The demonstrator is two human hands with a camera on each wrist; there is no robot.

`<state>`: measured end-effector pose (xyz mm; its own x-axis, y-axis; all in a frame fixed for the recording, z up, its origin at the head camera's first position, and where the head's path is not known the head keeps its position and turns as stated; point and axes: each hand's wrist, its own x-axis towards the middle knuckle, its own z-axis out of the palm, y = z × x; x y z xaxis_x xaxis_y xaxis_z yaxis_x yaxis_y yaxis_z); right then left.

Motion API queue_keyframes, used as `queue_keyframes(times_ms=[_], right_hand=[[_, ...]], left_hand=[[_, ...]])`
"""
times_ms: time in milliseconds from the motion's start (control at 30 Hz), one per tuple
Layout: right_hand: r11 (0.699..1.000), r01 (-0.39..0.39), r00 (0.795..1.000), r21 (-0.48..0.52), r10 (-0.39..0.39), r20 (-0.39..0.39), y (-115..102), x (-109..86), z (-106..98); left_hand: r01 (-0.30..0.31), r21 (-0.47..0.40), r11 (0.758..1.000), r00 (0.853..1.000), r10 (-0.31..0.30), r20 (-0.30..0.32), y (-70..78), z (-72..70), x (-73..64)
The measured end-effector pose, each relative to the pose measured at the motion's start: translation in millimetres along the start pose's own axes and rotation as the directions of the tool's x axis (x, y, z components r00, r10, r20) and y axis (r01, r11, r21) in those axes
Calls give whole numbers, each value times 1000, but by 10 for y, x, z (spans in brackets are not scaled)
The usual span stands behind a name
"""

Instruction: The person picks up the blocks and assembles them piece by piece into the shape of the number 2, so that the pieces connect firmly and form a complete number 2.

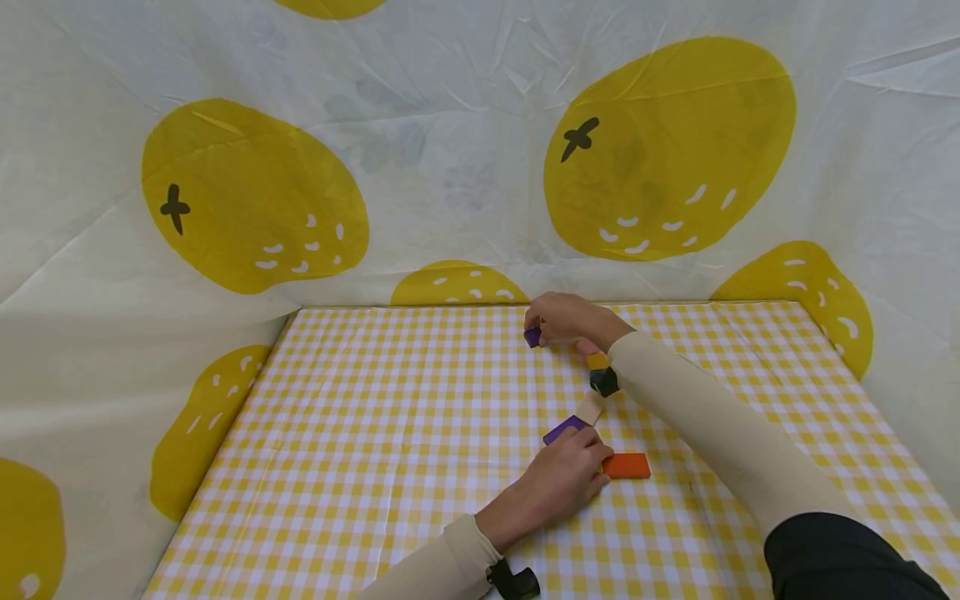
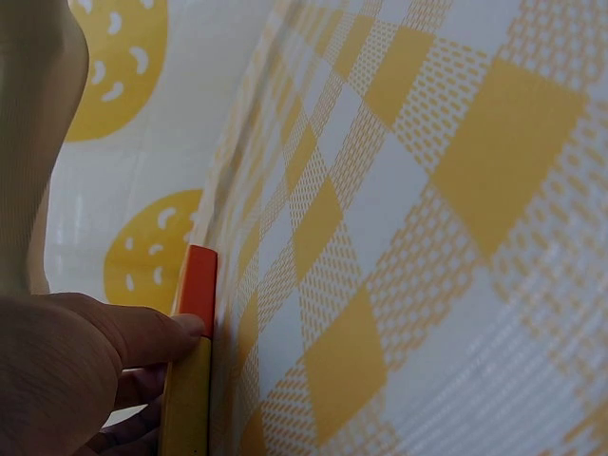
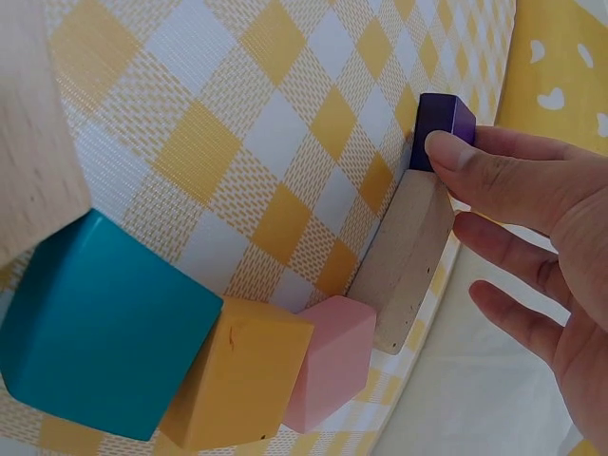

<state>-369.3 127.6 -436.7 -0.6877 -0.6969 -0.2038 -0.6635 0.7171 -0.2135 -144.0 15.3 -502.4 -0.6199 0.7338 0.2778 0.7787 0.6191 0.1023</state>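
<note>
At the far end of a bent row of blocks, my right hand point(image 1: 573, 319) pinches a small purple block point(image 3: 437, 128) between thumb and fingers. That block meets the end of a pale wooden block point(image 3: 404, 261) in the right wrist view. Nearer to me, my left hand point(image 1: 562, 475) holds a yellow block point(image 2: 187, 399), its thumb tip at the seam with an orange block point(image 1: 627, 466). The left hand hides the yellow block in the head view. Just beyond that hand lies a flat purple block point(image 1: 564, 429).
Between the hands, the row includes another pale wooden block point(image 1: 590, 408), a teal block point(image 3: 109, 328), an orange-yellow block point(image 3: 237, 370) and a pink block point(image 3: 332, 361). They stand on a yellow-checked tablecloth point(image 1: 375, 433). A lemon-print sheet point(image 1: 450, 167) hangs behind the table.
</note>
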Motion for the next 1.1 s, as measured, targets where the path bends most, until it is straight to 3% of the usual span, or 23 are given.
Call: queue_keyframes(times_ms=[1100], right_hand=[[1000, 31, 999, -3, -31, -14, 6, -25, 28]], left_hand=[[7, -6, 1000, 1000, -7, 22, 6, -4, 9]])
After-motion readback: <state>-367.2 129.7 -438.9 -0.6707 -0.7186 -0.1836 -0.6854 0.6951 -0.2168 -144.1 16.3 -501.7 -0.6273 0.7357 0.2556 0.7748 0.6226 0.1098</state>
